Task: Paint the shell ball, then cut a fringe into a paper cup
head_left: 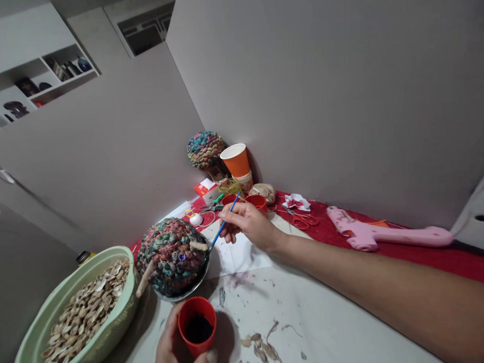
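My left hand grips a small red cup with dark liquid inside, low in the head view. Between the fingers of my right hand is a thin blue paintbrush, slanting down to the left. Its tip reaches the right side of a round craft piece covered in painted shells of teal, pink and purple. Two light brown stubs stick out of that piece. It rests in a shallow silver bowl, left of my right hand and beyond the red cup.
A green basket of nutshells stands at the left. Shell scraps lie in front. A pink glue gun lies on red cloth at right. Orange paper cups and a second shell-covered piece stand by the wall.
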A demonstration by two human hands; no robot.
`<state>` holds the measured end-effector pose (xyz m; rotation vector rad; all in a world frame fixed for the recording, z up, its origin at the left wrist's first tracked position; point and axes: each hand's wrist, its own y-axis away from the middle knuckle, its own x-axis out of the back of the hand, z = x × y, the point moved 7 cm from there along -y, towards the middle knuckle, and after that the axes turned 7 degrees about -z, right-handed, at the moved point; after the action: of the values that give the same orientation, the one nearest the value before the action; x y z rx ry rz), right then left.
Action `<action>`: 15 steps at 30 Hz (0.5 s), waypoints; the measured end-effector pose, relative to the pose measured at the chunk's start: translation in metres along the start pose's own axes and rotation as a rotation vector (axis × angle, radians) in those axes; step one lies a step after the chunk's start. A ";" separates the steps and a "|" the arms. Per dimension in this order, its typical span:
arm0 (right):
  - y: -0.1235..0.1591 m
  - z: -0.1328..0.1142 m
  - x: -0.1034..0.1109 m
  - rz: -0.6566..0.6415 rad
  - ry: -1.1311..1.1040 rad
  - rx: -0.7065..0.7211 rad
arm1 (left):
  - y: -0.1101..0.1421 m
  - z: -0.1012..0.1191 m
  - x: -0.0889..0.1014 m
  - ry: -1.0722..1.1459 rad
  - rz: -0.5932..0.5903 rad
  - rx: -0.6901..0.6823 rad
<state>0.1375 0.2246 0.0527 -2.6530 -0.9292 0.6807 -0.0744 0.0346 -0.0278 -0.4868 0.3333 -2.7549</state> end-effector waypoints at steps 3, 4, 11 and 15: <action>0.001 0.007 -0.009 -0.069 -0.015 -0.049 | 0.000 0.003 0.000 0.008 -0.005 -0.006; 0.002 0.010 -0.012 -0.089 -0.020 -0.063 | 0.000 0.004 0.000 0.004 -0.005 -0.009; 0.003 0.023 -0.022 -0.151 -0.023 -0.091 | 0.000 0.011 0.000 -0.033 -0.014 -0.038; 0.001 0.020 -0.018 -0.147 0.001 -0.070 | 0.000 0.011 -0.001 -0.050 -0.032 -0.044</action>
<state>0.1158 0.2134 0.0415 -2.6112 -1.1548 0.6237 -0.0693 0.0331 -0.0180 -0.5755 0.3776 -2.7662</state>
